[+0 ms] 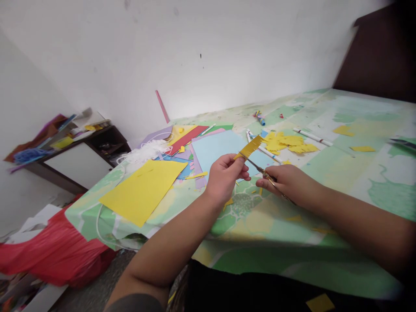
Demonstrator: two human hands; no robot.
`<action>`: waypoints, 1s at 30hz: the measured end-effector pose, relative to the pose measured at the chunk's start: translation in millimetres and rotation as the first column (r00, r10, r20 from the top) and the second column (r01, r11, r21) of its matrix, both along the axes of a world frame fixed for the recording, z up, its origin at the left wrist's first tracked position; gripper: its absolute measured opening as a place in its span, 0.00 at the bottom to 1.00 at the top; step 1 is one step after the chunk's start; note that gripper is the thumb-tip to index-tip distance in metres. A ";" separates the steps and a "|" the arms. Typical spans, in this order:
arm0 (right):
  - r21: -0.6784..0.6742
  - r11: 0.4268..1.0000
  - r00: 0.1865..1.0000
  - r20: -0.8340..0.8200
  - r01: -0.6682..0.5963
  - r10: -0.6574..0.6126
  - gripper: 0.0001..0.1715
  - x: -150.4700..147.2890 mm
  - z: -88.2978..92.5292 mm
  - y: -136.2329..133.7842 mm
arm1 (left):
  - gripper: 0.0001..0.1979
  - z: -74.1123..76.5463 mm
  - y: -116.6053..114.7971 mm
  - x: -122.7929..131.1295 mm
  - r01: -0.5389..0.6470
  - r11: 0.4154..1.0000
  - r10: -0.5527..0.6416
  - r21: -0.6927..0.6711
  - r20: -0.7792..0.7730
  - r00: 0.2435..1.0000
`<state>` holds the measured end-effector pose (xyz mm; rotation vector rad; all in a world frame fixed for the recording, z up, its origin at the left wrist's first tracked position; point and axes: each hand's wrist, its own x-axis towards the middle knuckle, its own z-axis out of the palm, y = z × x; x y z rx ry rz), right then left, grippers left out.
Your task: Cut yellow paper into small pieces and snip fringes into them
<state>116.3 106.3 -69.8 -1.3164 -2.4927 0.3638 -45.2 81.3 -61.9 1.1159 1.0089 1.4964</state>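
Note:
Between the fingers of my left hand [224, 175] is a yellow paper strip [249, 147], its edge cut into a fringe. My right hand [287, 182] is closed around a pair of scissors [268, 175], whose blades reach to the lower edge of the strip. Beyond the strip lies a heap of fringed yellow paper pieces [286, 142]. A light blue sheet [216, 149] rests behind my left hand. To its left, a large yellow sheet [144, 188] lies near the table's edge.
The table has a green patterned cloth [344, 186]. White string [147, 149] is bunched beside coloured sheets. White markers [312, 137] and a blue-capped tube [260, 118] lie farther back. A low cabinet [78, 162] and a red plastic bag [58, 251] are at the left.

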 end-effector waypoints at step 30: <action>0.037 0.999 1.000 -0.022 0.007 -0.006 0.26 -1.2 0.2 -1.6 | 0.11 1.1 -4.1 4.5 0.040 0.999 -0.040 -0.024 -0.001 0.999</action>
